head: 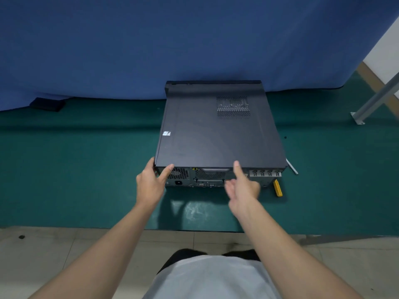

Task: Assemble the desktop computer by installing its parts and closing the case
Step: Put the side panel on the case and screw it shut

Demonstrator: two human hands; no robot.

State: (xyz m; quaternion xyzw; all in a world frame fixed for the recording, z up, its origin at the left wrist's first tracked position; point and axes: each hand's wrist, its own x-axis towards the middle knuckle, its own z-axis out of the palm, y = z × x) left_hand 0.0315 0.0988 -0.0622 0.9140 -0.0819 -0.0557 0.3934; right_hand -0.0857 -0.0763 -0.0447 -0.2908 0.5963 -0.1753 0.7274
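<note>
Head view: desktop case [185, 181] lies flat on the green tabletop [86, 169], its side panel [216, 137] uppermost. The left hand [151, 182] pinches the panel's near-left corner, while the right hand [244, 186] is relaxed, forefinger touching the rear edge. Probably heavy, rigid steel with sharp edges: push the panel at its rear lip.

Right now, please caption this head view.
Left hand grips the case's rear corner; right hand touches its cover edge.
</note>
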